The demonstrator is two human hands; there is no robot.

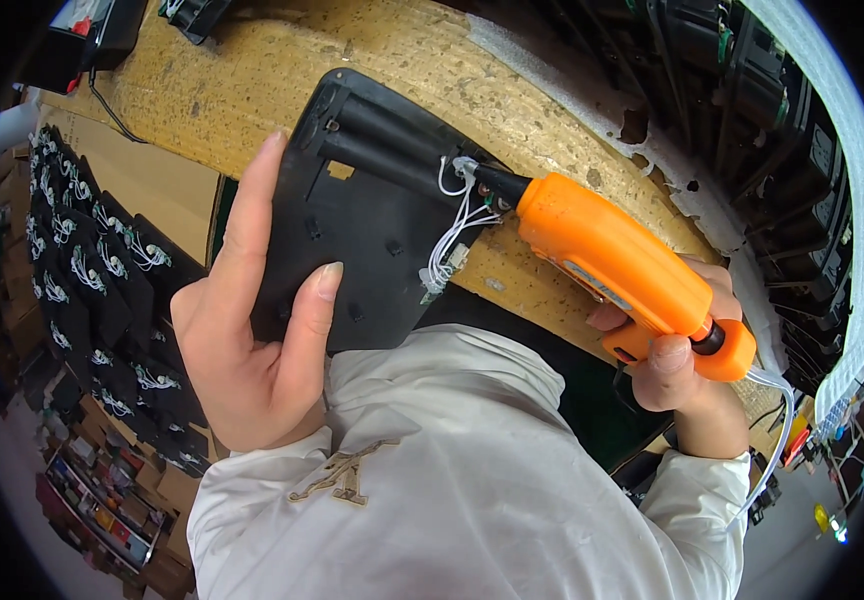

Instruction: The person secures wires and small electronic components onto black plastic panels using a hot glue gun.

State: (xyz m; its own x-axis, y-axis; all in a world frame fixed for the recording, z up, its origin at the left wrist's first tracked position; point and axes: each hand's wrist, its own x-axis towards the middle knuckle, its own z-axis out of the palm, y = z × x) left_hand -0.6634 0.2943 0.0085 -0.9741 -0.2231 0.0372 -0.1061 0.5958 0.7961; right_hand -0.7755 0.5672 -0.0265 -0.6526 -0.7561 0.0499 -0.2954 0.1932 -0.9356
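Observation:
My left hand (257, 330) grips the left edge of a black plastic panel (347, 245), its thumb on the face and its index finger stretched along the side. White wires (449, 240) run across the panel's right part to a small circuit board (438, 288) at its lower edge. In my right hand (677, 360) is an orange hot glue gun (617, 255), its handle wrapped by the fingers. The gun's black nozzle points left, and its tip meets or nearly meets a whitish blob (464, 166) by the wires. Whether they touch, I cannot tell.
A worn wooden bench (242, 75) lies beneath the panel. At left, several similar black panels with white wires (102, 265) lie on cardboard (142, 185). Black housings (752, 130) stack at the right behind white foam sheeting. The glue gun's pale cable (784, 440) hangs at lower right.

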